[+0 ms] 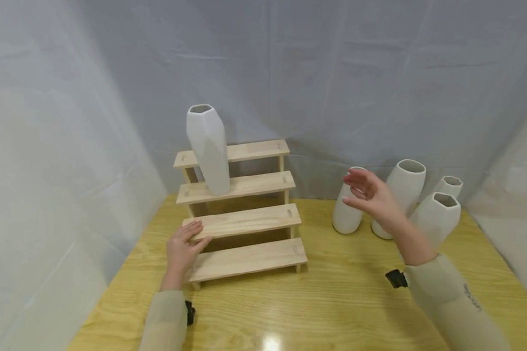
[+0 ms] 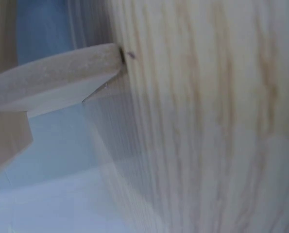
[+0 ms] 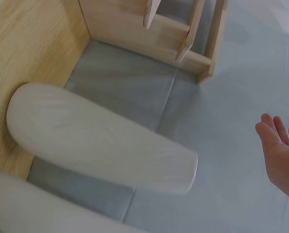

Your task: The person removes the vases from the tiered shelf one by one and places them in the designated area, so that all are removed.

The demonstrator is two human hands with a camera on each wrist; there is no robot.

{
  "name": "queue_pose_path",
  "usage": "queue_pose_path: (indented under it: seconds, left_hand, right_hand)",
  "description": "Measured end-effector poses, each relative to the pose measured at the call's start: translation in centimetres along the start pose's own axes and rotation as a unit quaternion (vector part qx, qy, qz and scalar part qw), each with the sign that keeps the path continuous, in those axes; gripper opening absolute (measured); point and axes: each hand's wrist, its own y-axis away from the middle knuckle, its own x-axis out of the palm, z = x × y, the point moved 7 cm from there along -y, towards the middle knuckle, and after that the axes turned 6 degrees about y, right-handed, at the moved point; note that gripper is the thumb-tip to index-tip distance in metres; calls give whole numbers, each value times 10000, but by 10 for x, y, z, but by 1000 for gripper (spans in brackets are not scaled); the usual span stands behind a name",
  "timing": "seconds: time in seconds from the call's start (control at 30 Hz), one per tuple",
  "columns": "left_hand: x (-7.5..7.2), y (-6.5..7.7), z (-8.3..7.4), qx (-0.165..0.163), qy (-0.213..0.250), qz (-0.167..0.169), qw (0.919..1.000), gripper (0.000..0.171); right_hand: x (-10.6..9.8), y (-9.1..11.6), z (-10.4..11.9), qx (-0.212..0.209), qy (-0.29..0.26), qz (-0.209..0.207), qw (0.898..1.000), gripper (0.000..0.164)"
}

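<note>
On the left end of a four-step wooden shelf (image 1: 241, 222), my left hand (image 1: 183, 247) rests with its fingers on the second step from the bottom. Its thumb lies near that step's front edge. A tall white faceted vase (image 1: 208, 151) stands upright on the second step from the top. My right hand (image 1: 373, 197) is raised in front of the white vases on the right, holding nothing, its thumb apart from its fingers. The nearest is a smooth slim vase (image 1: 346, 214), partly hidden by the fingers; in the right wrist view this vase (image 3: 100, 141) is apart from the hand.
Behind the right forearm stand a wider white vase (image 1: 406, 187), a faceted white vase (image 1: 436, 219) and a narrow-necked one (image 1: 450, 184). All are on the yellow wooden table (image 1: 334, 302). Pale grey sheeting (image 1: 312, 73) hangs behind and at both sides.
</note>
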Motion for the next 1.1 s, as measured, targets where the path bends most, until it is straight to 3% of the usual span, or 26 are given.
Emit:
queue_pose_path:
  seconds: [0.2,0.57,1.1]
  left_hand:
    - [0,0,0,-98,-36,35,9999,40]
    - [0,0,1,-239,39,70,9997,40]
    - [0,0,2,-314,17,102,9995,39]
  right_hand:
    - [27,-18,-6,384,187,157,9990,61]
    - [71,-44,-9,398,393,462,9974,70]
    - [115,-77,-4,239,281,334,9988,64]
